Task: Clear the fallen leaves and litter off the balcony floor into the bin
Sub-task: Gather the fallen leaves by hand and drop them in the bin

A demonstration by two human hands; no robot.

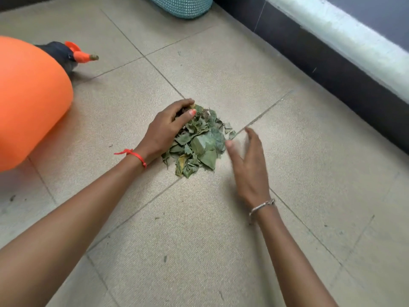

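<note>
- An orange spray bottle (28, 100) lies on its side at the far left of the tiled floor (199, 240). Its black head and orange nozzle (84, 56) point right, towards the middle of the floor, well apart from the leaves.
- The left hand (164, 129), with a red thread (135, 154) tied round the wrist, rests on the left side of the heap. Its fingers are curled down over the far-left edge of the leaves and the thumb lies across the top of them.
- A teal mesh basket (183, 7) stands at the top edge, cut off by the frame, well beyond the heap.
- The pile of leaves (197, 142), dry, green and crumpled, sits gathered on the floor where the tile joints cross, between the two hands.
- The right hand (250, 165) is blurred and just beside the pile's right edge. Its fingers are straight and spread and it holds nothing. The thumb tip is close to the leaves; I cannot tell whether it touches them. A metal bangle (261, 207) circles the wrist.
- A few dark specks (164, 258) dot the nearer tiles.
- A dark skirting (332, 63) under a pale ledge borders the floor on the right.
</note>
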